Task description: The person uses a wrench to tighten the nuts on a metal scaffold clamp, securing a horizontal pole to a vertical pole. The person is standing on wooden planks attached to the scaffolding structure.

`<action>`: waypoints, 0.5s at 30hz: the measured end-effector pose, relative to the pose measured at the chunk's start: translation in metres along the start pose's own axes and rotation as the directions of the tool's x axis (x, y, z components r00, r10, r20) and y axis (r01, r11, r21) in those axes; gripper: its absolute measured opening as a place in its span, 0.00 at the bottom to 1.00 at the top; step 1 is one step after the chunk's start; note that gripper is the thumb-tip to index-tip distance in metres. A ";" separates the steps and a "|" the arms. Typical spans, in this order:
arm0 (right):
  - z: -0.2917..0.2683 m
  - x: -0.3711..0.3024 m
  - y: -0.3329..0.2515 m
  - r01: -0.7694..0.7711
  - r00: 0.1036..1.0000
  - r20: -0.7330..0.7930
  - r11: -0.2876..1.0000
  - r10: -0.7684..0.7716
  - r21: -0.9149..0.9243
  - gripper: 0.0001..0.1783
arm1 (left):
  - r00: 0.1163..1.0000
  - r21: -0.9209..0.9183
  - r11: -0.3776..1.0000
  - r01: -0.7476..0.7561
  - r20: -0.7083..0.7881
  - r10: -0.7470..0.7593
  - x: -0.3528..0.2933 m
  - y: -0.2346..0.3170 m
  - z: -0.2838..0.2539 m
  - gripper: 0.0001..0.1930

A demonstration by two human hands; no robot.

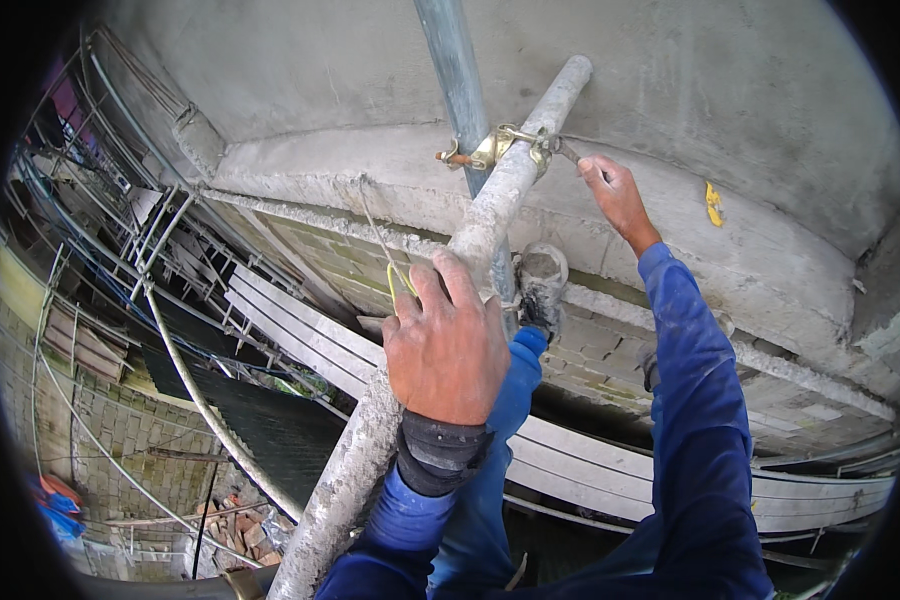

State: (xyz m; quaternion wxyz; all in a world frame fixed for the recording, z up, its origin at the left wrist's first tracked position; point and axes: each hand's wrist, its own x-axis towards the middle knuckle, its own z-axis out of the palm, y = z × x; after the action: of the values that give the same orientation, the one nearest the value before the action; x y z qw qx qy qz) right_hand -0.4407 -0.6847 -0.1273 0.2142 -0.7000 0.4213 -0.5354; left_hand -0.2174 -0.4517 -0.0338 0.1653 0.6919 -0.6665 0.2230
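Observation:
A cement-crusted scaffold pipe [355,465] runs slantwise from the lower left up toward the wall. My left hand [445,345] is closed over it near the middle of the view, its fingers curled across the top. Farther up, a brass-coloured scaffold clamp [493,147] joins this pipe to a grey upright pipe [450,60]. On the clamp's right side, my right hand [620,200] pinches a small metal wrench [568,151] whose head meets the bolt end. My right palm hides most of the wrench's handle.
A grey plastered wall [720,90] with a ledge rises ahead. Slatted metal planks [580,470] cross below my legs. Down at left are more scaffold poles [185,370], a brick-paved ground and a pile of broken bricks [245,530]. A yellow scrap [713,203] lies on the ledge.

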 end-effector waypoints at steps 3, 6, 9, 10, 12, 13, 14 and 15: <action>0.006 0.006 0.004 -0.015 1.000 0.022 1.000 0.015 -0.023 0.28 | 0.999 -0.012 1.000 0.018 0.038 -0.017 0.001 0.001 -0.002 0.33; 0.011 0.014 0.010 -0.026 0.998 0.064 1.000 0.027 -0.015 0.28 | 1.000 -0.015 1.000 0.015 0.027 -0.015 -0.001 0.001 0.000 0.33; 0.011 0.030 0.017 0.039 0.996 0.086 0.998 -0.034 -0.048 0.29 | 0.999 -0.034 0.999 0.031 0.037 -0.029 -0.001 0.001 0.000 0.33; 0.011 0.035 0.018 0.073 0.993 0.093 0.995 -0.067 -0.071 0.30 | 0.999 -0.021 0.999 0.026 0.033 -0.026 -0.001 0.002 -0.001 0.33; 0.011 0.037 0.022 0.103 0.991 0.096 0.993 -0.098 -0.053 0.31 | 0.999 0.001 1.000 0.016 0.028 -0.016 -0.002 0.003 0.000 0.33; 0.011 0.036 0.024 0.119 0.989 0.098 0.992 -0.114 -0.045 0.31 | 0.999 -0.001 1.000 0.020 0.028 -0.020 -0.002 0.003 -0.001 0.33; 0.013 0.030 0.025 0.082 0.993 0.086 0.997 -0.083 0.012 0.32 | 0.999 -0.011 1.000 0.016 0.028 -0.015 0.000 0.006 0.000 0.33; 0.020 0.018 0.026 0.045 0.996 0.073 0.997 -0.050 0.067 0.32 | 1.000 -0.024 1.000 0.008 0.027 -0.007 0.002 0.008 0.002 0.33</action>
State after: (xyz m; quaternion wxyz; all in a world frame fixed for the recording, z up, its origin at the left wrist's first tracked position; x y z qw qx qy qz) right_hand -0.4306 -0.7168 -0.1436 0.2397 -0.7220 0.3783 -0.5273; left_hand -0.2253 -0.4546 -0.0352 0.1654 0.6954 -0.6687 0.2048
